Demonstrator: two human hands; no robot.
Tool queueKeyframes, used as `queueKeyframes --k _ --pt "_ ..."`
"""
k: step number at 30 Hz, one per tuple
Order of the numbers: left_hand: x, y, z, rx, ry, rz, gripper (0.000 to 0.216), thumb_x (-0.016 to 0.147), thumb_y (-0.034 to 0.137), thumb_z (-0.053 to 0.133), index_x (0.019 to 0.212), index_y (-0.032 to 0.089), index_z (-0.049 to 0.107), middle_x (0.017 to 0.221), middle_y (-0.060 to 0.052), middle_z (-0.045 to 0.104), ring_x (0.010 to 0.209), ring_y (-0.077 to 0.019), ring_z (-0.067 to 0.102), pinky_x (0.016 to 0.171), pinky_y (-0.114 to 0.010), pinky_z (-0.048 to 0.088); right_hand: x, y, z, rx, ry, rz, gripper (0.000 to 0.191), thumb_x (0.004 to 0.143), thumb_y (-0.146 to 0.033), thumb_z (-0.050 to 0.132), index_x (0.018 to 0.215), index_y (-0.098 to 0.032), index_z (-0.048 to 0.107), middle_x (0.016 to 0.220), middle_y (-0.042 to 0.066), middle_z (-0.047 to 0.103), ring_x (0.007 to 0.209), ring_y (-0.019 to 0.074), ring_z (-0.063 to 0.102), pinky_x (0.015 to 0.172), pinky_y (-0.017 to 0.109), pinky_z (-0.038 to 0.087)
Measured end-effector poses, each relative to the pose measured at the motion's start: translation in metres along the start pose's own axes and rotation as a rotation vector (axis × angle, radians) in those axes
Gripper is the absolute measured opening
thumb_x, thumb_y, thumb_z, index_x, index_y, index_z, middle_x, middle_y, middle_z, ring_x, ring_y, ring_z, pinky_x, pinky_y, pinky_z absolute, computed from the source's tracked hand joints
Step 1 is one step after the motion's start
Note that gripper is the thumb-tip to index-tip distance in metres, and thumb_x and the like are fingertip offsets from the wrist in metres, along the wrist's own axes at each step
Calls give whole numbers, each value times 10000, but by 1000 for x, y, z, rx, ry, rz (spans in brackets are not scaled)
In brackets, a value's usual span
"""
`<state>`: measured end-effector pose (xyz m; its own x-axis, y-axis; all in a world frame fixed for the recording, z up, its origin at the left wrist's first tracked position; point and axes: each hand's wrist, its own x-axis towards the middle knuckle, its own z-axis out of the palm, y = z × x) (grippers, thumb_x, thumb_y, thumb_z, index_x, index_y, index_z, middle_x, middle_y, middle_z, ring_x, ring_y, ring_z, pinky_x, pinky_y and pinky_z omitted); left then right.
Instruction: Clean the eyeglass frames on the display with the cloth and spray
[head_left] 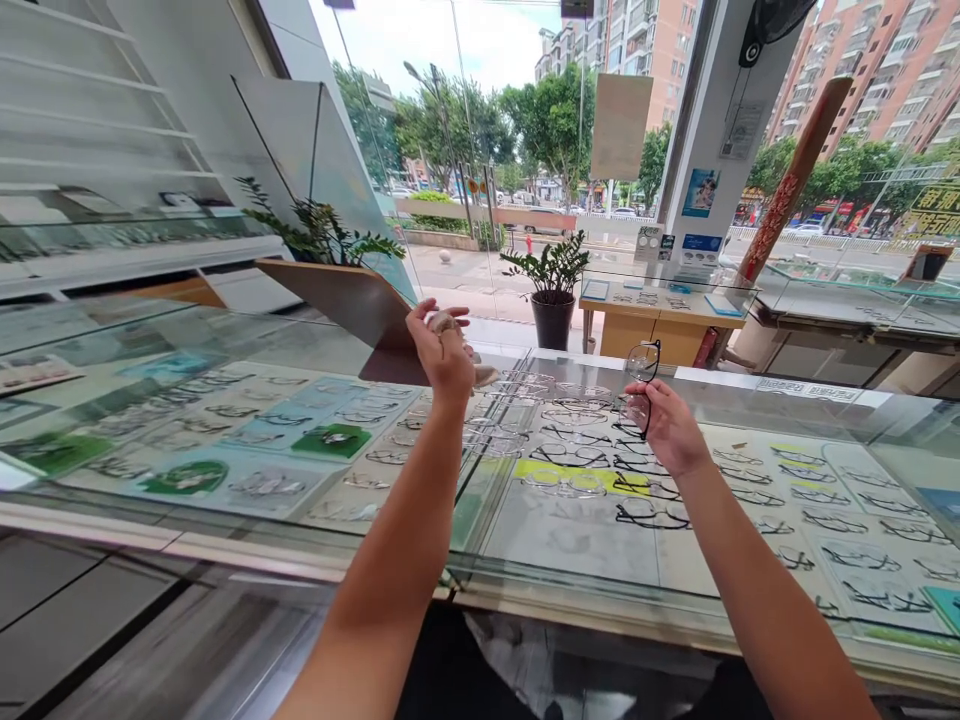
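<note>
My right hand (670, 428) is raised over the glass counter (225, 420) and is closed on a pair of black-rimmed glasses (640, 385), held upright by one side. My left hand (442, 348) is lifted higher, to the left, with its fingers curled around a small pale object (445, 323) that I cannot make out. Under the glass lie several rows of spectacle frames (577, 460) on white, green and yellow cards.
A wooden planter with a leafy plant (322, 240) stands on the counter behind my left hand. A potted plant (553, 285) sits on the floor by the window. More glass showcases (667, 310) stand at the back right, white shelves (90, 150) at the left.
</note>
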<state>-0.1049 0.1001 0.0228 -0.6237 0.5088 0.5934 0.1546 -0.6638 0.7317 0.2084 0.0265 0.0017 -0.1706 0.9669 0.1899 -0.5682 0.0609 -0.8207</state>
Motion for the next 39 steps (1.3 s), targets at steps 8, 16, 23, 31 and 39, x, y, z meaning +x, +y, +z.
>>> queueKeyframes --k 8,16,23,31,39 --pt "-80 37 42 -485 -545 -538 350 802 428 864 1021 196 721 1193 -88 778 888 -168 704 622 -221 532 -4 -5 7 14 32 -15 366 578 -422 1022 739 -237 750 897 -11 792 739 88 656 662 181 550" --pt "-118 46 45 -398 -746 -692 570 667 532 963 1078 164 817 857 -27 765 768 -147 690 706 -251 522 -12 -5 18 -24 -11 -44 307 659 -412 973 745 -241 732 924 -11 786 806 107 662 726 205 550" --pt "-127 49 49 -359 -779 -663 566 600 570 982 716 151 620 666 15 675 592 -90 568 570 -209 414 -14 -5 21 -31 -21 -82 280 669 -416 958 752 -247 750 900 -9 765 929 141 679 903 247 547" --pt "-129 55 49 -359 -873 -697 619 627 630 949 716 164 551 578 58 557 510 -54 425 500 -192 288 -13 -2 21 -117 -8 -81 326 699 -482 934 801 -249 730 905 2 763 894 166 678 880 302 563" --pt "-135 54 49 -431 -917 -740 535 682 576 943 788 179 599 597 48 599 507 -85 506 495 -211 334 -13 3 22 -100 19 -39 350 664 -479 964 808 -263 730 884 -13 771 842 155 690 786 274 585"
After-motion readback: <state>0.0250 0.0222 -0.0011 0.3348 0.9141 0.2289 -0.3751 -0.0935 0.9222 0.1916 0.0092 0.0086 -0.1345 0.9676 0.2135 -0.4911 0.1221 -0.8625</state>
